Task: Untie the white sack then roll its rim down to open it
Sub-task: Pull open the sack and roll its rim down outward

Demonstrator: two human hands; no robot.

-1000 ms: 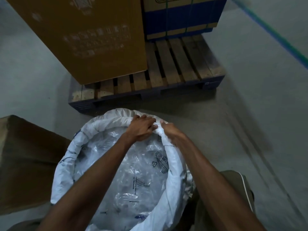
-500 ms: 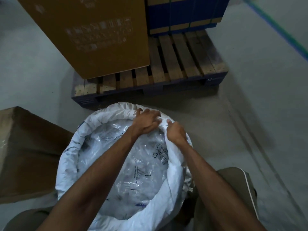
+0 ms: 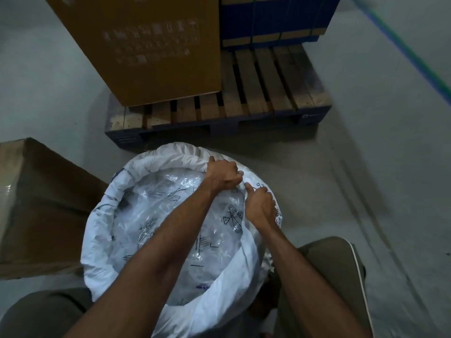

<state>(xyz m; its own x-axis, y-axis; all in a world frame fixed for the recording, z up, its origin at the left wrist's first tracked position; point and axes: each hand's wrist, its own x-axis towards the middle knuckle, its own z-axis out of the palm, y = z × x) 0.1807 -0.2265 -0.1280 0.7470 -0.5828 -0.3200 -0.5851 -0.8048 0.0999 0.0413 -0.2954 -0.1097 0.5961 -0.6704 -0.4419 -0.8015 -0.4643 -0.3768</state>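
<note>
The white sack stands open on the floor between my knees, its rim rolled into a thick ring along the far and left sides. Clear printed plastic bags fill the inside. My left hand grips the rolled rim at the far right of the ring, fingers curled over it. My right hand pinches the rim just to the right of it, thumb pointing toward the left hand. The near right part of the rim is looser and less rolled.
A wooden pallet with a blue base lies just beyond the sack, carrying a large brown carton and blue-banded boxes. Another brown cardboard box sits at the left, touching the sack. Grey floor lies to the right.
Both hands have slid along the rim toward the right, the right hand coming further down the right side. The camera has tilted, shifting the sack lower in view.
</note>
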